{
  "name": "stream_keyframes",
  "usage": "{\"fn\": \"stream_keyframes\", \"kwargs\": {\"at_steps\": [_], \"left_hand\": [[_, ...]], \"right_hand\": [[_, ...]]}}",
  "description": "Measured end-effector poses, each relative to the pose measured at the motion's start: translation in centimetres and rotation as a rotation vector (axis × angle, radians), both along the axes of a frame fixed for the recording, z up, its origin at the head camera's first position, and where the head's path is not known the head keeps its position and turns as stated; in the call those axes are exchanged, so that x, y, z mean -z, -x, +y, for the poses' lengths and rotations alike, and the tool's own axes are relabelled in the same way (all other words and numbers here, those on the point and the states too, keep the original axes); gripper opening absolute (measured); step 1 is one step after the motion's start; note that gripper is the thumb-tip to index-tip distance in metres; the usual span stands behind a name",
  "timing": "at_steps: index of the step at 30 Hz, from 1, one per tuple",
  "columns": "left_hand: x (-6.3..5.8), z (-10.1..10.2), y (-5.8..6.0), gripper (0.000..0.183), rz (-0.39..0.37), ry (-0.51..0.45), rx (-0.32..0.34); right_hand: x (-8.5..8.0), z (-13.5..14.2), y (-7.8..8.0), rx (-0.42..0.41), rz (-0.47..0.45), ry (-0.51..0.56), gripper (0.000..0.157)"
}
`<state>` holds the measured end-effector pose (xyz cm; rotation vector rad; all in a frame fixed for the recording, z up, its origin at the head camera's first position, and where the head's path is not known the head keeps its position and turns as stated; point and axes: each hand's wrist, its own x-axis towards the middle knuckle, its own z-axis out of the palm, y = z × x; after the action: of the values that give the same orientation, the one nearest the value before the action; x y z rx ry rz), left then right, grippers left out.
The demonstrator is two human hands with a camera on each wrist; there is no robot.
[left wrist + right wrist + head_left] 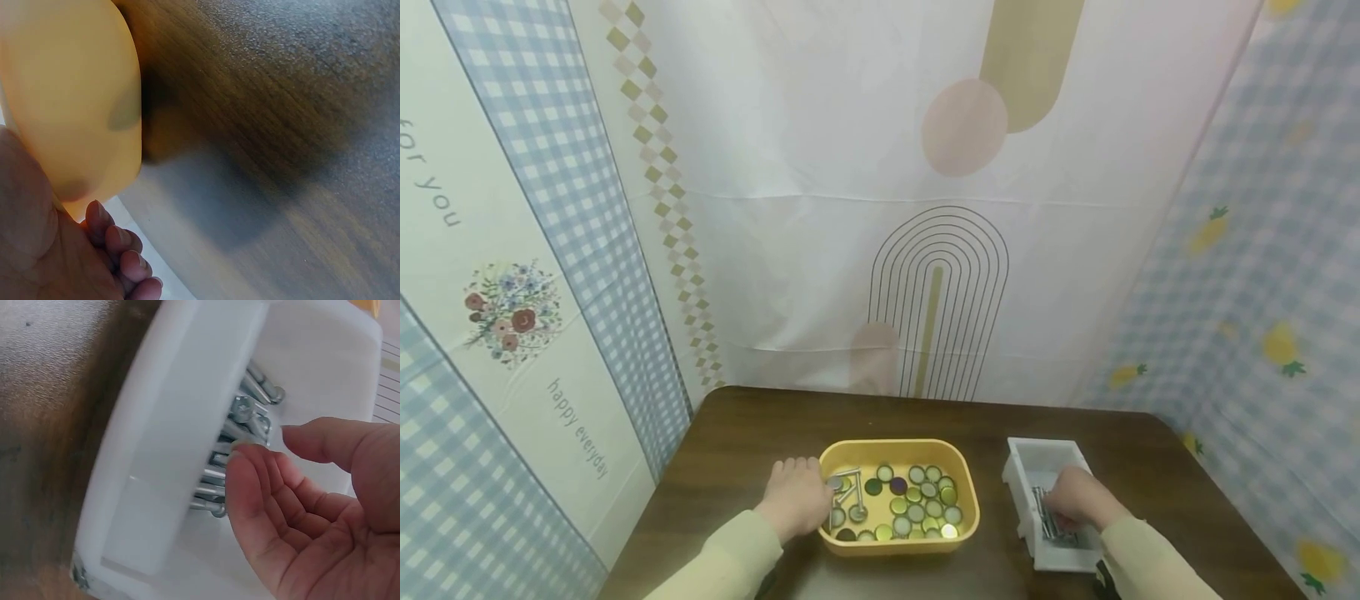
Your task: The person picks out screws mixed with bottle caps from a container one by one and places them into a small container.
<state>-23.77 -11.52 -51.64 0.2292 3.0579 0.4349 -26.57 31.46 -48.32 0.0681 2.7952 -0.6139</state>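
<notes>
A yellow plastic tray (917, 548) holds several bottle caps (914, 512) and a few metal bolts (859, 490) at its left end. My left hand (799, 497) grips the tray's left rim; in the left wrist view its palm lies along the outer wall and the thumb is hidden. Inside a white plastic bin (181, 381), my right hand (1077, 497) reaches down to a pile of silver bolts (242, 409). The right wrist view shows thumb and bent fingers apart, with no bolt between them; the fingertips are at the pile.
Both containers stand on a dark brown wooden table (760, 417), the white bin to the right of the tray. A white patterned cloth (790, 275) hangs behind the table, with blue checked cloths (1240, 275) at the sides.
</notes>
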Motion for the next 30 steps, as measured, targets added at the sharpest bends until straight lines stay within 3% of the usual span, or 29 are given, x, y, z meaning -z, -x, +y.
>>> {"fn": "stream_keyframes", "kwargs": {"at_steps": [12,17,26,30], "left_hand": [[-0.1,0.0,-0.1,0.038,0.010,0.011,0.002],[0.0,0.0,0.0,0.037,0.008,0.005,0.006],[0.1,0.2,0.0,0.038,-0.003,0.002,-0.001],[0.0,0.1,0.1,0.038,0.001,0.009,-0.009]], "right_hand": [[-2.9,-1.2,1.1,0.020,-0.016,0.071,0.030],[-4.1,-2.5,1.5,0.037,0.009,0.122,0.022],[-5.8,-5.7,1.6,0.031,0.092,0.228,0.059],[-5.4,-8.2,1.8,0.050,0.095,0.343,0.060]]}}
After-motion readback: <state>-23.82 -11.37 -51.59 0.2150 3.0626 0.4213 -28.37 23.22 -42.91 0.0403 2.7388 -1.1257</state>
